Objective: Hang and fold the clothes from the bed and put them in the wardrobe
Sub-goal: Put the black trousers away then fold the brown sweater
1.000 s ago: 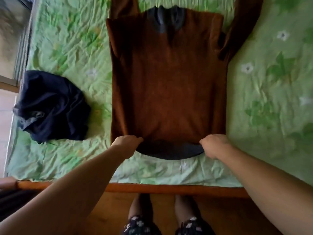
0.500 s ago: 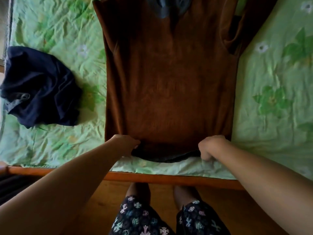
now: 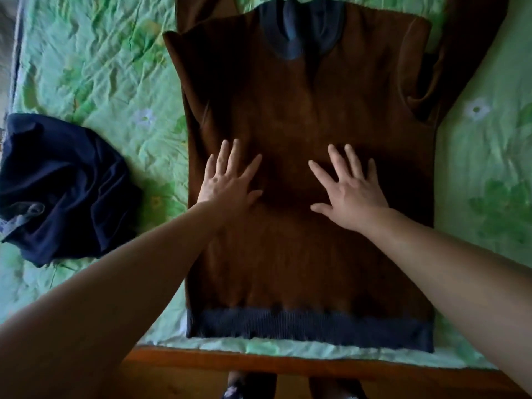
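Lying flat beneath spread fingers [image 3: 230, 156]: brown sweater [image 3: 311, 110].

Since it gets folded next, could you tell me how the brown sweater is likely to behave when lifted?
The brown sweater would probably flop and drape: it lies flat against the bed under the left hand and right hand. Its knit looks thick, so likely fairly heavy for clothing. The sleeves would probably dangle loose.

Sweater [image 3: 311, 254] flat on bed [image 3: 95, 67], hem at near edge, collar at far side. Left hand [image 3: 227, 180] and right hand [image 3: 349, 190] side by side, palms down on sweater mid-body. Crumpled garment [image 3: 60, 188] on bed, left of sweater, apart from it.
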Demonstrator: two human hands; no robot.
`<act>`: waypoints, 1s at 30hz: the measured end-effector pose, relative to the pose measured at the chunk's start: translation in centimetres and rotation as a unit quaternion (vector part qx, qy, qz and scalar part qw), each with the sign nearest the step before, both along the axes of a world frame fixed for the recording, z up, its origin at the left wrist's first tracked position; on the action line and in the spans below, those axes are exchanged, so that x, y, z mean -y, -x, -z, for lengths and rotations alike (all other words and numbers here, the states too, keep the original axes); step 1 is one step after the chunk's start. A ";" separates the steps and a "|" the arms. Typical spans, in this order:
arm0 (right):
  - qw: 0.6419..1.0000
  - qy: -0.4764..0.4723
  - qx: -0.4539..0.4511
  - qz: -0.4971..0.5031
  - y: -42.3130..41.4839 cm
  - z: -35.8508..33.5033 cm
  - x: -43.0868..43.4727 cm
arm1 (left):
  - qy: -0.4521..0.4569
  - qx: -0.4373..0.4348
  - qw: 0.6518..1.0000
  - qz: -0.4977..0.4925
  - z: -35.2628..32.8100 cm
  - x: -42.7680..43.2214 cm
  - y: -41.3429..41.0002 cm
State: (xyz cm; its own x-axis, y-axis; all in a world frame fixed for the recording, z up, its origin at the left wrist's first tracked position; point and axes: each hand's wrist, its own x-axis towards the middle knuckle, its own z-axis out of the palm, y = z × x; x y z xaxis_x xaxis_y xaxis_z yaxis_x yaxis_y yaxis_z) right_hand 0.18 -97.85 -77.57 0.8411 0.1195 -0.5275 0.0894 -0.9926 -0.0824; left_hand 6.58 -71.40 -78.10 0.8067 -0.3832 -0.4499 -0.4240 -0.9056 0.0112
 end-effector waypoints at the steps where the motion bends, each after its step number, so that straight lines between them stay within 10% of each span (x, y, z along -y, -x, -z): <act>1: 1.000 0.009 -0.026 0.009 -0.7 0.6 0.0 | -0.014 -0.028 1.000 -0.001 0.6 -0.4 -0.7; 11: 0.997 -0.001 0.063 0.052 -13.6 -3.0 -5.7 | 0.218 0.137 0.955 -0.148 -2.0 -4.0 -13.1; 16: 0.980 -0.157 0.108 0.054 -24.6 -2.9 -11.7 | 0.406 -0.030 0.770 -0.492 -1.3 -6.7 -20.5; 20: 0.970 -0.197 0.129 0.064 -31.8 -2.6 -15.6 | 0.511 -0.110 0.654 -0.548 -0.1 -7.6 -23.8; 30: 0.978 0.014 0.060 0.198 -42.6 -1.3 -16.3 | 0.462 -0.115 0.729 -0.493 0.7 -8.3 -27.7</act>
State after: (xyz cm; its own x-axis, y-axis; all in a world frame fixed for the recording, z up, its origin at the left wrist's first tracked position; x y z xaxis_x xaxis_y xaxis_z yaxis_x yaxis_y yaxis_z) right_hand 42.79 -81.51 -76.31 0.8751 -0.2405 -0.4199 -0.2944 -0.9533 -0.0675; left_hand 34.26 -63.09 -78.76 0.8388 0.1060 -0.5341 0.5362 -0.3308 0.7765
